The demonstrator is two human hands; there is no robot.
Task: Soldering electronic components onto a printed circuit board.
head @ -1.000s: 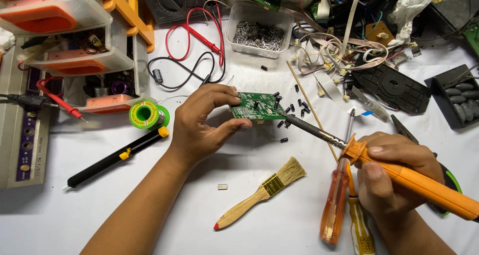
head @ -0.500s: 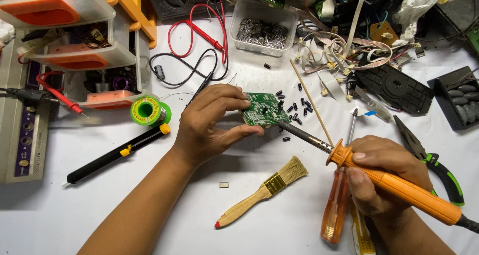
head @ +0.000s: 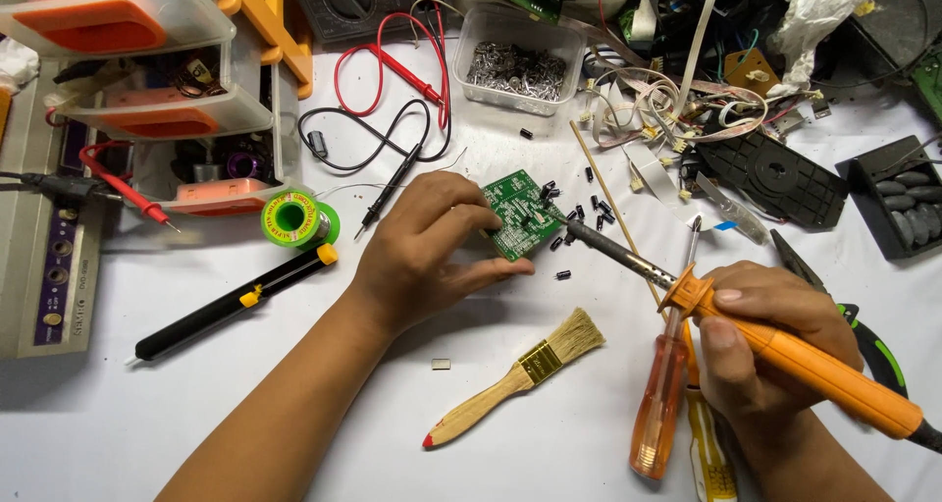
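Note:
My left hand (head: pixel 432 247) pinches a small green circuit board (head: pixel 522 213) and holds it tilted just above the white table. My right hand (head: pixel 775 340) grips an orange-handled soldering iron (head: pixel 785 355); its dark metal tip touches the board's right edge. Several small black components (head: pixel 579 212) lie scattered right of the board.
A wooden brush (head: pixel 520 372) lies in front of me. An amber-handled screwdriver (head: pixel 662 404) lies under the iron. Left are a green solder spool (head: pixel 294 217), a black desoldering pump (head: pixel 231 301) and parts drawers (head: pixel 147 90). A clear tub (head: pixel 518 65), probe leads (head: pixel 392 80), pliers (head: pixel 863 335) and cable clutter sit behind.
The board and the iron's tip have stayed together, shifting slightly right in view. My right hand has kept the iron against the board's edge. Nothing was picked up or let go.

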